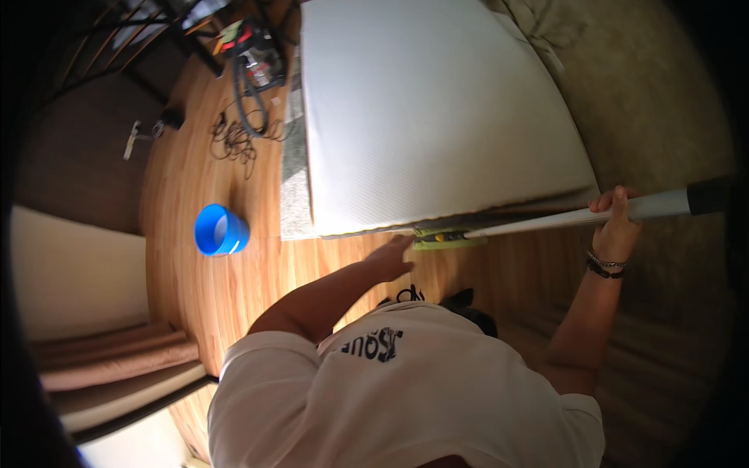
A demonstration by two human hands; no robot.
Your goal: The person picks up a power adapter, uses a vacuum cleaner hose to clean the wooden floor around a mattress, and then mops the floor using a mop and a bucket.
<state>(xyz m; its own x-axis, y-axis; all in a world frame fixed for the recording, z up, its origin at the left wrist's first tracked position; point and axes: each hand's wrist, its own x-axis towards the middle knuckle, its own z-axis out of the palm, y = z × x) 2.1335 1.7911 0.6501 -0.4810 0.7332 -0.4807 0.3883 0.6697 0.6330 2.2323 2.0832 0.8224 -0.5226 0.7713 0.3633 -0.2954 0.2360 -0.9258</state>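
Observation:
My right hand (615,225) is closed around the white pole (544,219) of a flat mop, thumb laid along it. The pole slants to the mop's head (447,238), which has a yellow-green pad and a dark joint with a yellow part. That head rests beside the lower edge of a white mattress (439,117), over the wood floor. My left hand (387,258) reaches toward the head's left end, its thumb apart from the fingers and nothing held. Whether the fingertips touch the pad I cannot tell.
A blue bucket (221,230) stands on the wood-look floor (263,263) at left. Beyond it lie a tangled black cord (234,140) and a vacuum cleaner (260,61) with its hose. A grey patterned rug (295,175) shows beside the bed. Brown curtains (123,357) hang at lower left.

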